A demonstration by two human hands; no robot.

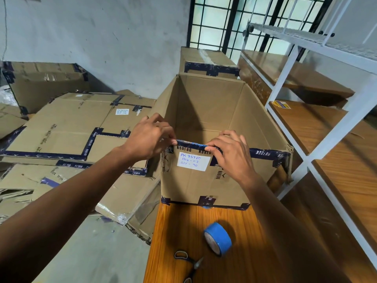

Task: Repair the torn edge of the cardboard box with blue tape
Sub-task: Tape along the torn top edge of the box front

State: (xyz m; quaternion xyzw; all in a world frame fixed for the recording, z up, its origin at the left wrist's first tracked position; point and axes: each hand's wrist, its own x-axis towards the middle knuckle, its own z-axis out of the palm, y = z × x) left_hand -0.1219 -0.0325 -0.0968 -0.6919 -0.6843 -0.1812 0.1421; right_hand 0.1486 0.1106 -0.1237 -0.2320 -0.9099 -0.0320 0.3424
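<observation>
An open cardboard box (208, 111) stands on a wooden table (179, 237), with a white handwritten label (192, 161) on its near wall. A strip of blue tape (193, 144) lies along the box's near top edge. My left hand (150, 137) pinches that edge at the strip's left end. My right hand (230, 154) presses its fingers on the strip's right end, just above the label. A blue tape roll (217, 238) rests on its side on the table in front of the box.
Black-handled scissors (189, 266) lie on the table near the roll. Flattened and stacked cardboard boxes (67, 129) fill the floor at left. A white-framed rack with wooden shelves (318, 123) stands close on the right. Another taped box (208, 62) sits behind.
</observation>
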